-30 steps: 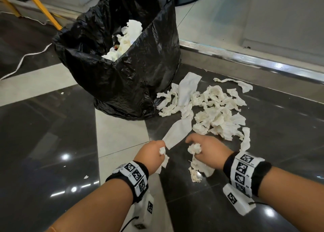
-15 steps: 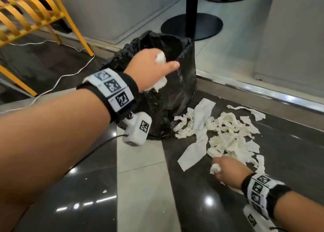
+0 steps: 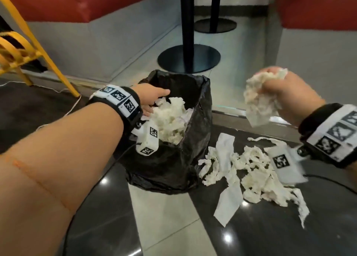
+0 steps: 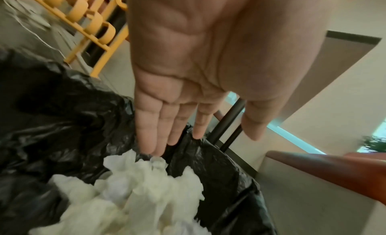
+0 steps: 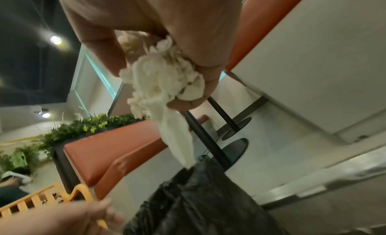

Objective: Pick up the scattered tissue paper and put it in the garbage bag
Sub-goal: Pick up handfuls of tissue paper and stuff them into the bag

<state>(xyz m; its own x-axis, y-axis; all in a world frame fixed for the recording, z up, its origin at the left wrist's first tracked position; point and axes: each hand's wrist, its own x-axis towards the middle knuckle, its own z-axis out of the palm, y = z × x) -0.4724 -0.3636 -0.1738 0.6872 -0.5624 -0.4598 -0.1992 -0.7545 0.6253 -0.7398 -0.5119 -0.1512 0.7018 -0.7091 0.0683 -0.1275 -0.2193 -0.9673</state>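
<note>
Head view first: the left hand [image 3: 152,98] is held over the mouth of the garbage bag [image 3: 173,159], fingers straight and spread, with nothing gripped (the left wrist view confirms a flat, bare palm [image 4: 200,65] just above the white paper). Crumpled tissue [image 3: 170,118] is piled inside the bag nearly to its rim. The right hand [image 3: 284,95] is raised to the right of the bag, fingers curled tightly round a wad of tissue [image 3: 258,103], one loose tail hanging down; in the right wrist view that tail [image 5: 177,136] dangles above the bag's edge [image 5: 194,189]. Much scattered tissue paper [image 3: 251,170] is seen on the dark floor [image 3: 289,232] beside the bag, touching its base. The step in hand is judged to be the deposit of the right-hand wad. The wad would next be carried leftward over the opening and released; the left hand should be cleared away first, and the hanging tail kept inside the rim.
</note>
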